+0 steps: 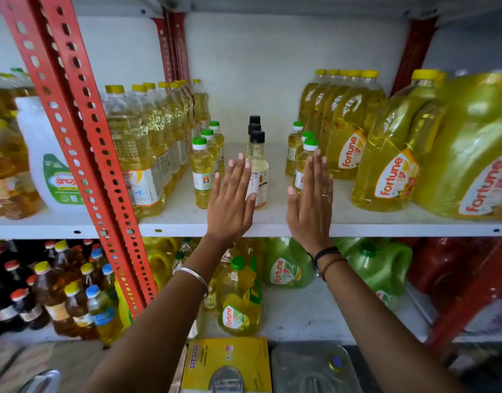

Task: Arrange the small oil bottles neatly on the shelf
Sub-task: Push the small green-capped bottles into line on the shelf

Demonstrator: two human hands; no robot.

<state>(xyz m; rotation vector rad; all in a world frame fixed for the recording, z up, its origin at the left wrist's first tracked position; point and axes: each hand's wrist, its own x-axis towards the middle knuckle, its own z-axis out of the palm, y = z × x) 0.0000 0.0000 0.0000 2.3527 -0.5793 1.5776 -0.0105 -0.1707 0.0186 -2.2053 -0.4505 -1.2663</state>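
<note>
Both hands flat, fingers spread, nothing held: left hand (230,199) in front of black-cap row (257,165), right hand (311,199) by green-cap row (302,154) on shelf (272,222).

Bare arms: a silver bangle (193,276) on the left wrist, dark bands (326,258) and a ring (325,195) on the right.

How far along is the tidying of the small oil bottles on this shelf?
Mostly done: green-capped bottles and stand in files, as do the black-capped bottles. In hand: left hand and right hand, both open, flank the middle file. Left: perhaps minor straightening.
</note>
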